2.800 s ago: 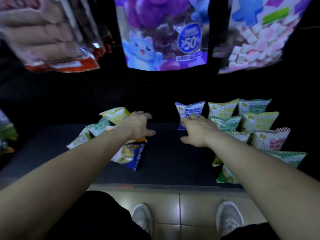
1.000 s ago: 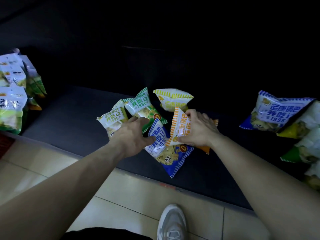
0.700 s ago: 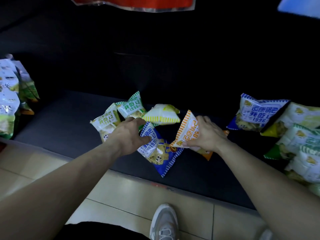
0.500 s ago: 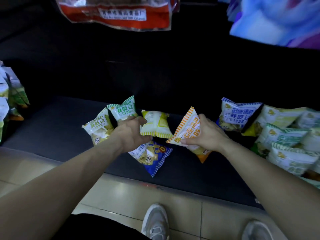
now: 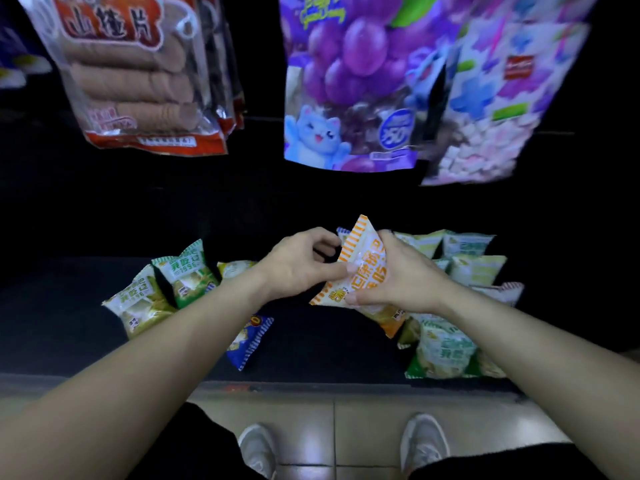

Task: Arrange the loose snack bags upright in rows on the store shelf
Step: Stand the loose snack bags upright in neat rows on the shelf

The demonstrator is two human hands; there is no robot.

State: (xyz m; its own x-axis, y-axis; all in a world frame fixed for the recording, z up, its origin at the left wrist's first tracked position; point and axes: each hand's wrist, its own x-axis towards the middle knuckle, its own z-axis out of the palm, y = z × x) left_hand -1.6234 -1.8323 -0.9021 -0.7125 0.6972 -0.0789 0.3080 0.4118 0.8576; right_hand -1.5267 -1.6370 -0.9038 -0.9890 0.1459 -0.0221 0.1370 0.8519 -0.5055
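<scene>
An orange-and-white striped snack bag [image 5: 360, 268] is held tilted above the dark bottom shelf [image 5: 69, 323], between both hands. My right hand [image 5: 401, 282] grips its right side. My left hand [image 5: 298, 265] pinches its left edge with thumb and fingers. To the left lie loose bags: two green-striped ones [image 5: 138, 301] [image 5: 187, 275], a yellow one [image 5: 235, 268] partly behind my forearm, and a blue bag [image 5: 247, 339] lying flat under my left forearm. On the right, several green, yellow and red-striped bags [image 5: 471, 268] stand upright in rows.
Large hanging packs fill the space above the shelf: a red-edged pack of brown rolls [image 5: 138, 74], a purple grape pack with a blue cat [image 5: 349, 84], and a pastel candy pack [image 5: 502, 91]. The shelf's front lip [image 5: 311, 388] meets a tiled floor with my shoes [image 5: 258, 448].
My right hand lifted the orange bag off the loose pile and carried it right toward the upright rows. My left hand left the pile and took the bag's left edge. The view tilted up.
</scene>
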